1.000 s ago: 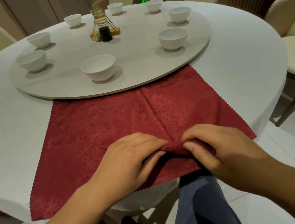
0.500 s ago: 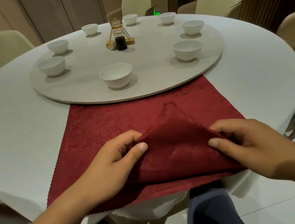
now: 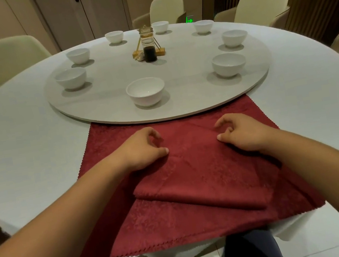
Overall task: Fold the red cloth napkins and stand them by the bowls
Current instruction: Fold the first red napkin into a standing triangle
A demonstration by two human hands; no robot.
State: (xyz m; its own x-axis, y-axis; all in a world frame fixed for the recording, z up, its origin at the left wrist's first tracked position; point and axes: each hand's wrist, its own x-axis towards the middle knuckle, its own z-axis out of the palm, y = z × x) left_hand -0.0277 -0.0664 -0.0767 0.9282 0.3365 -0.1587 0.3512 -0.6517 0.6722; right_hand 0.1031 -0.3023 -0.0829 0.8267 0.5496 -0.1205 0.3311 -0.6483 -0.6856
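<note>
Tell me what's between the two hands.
Only the red napkin, its folded flap, spans left hand to right hand; nothing else, head view.

Warm dim overhead light, soft shadows under bowls point(image 3: 146, 92), wide-angle edge distortion

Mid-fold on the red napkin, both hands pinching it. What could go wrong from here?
1. The folded flap's near edge on the red napkin runs slantwise, so the pleat may set crooked.
2. Its far edge meets the turntable rim; tugging by the left hand and right hand might snag there.
3. Its front edge overhangs the table, so it could slide off.
</note>
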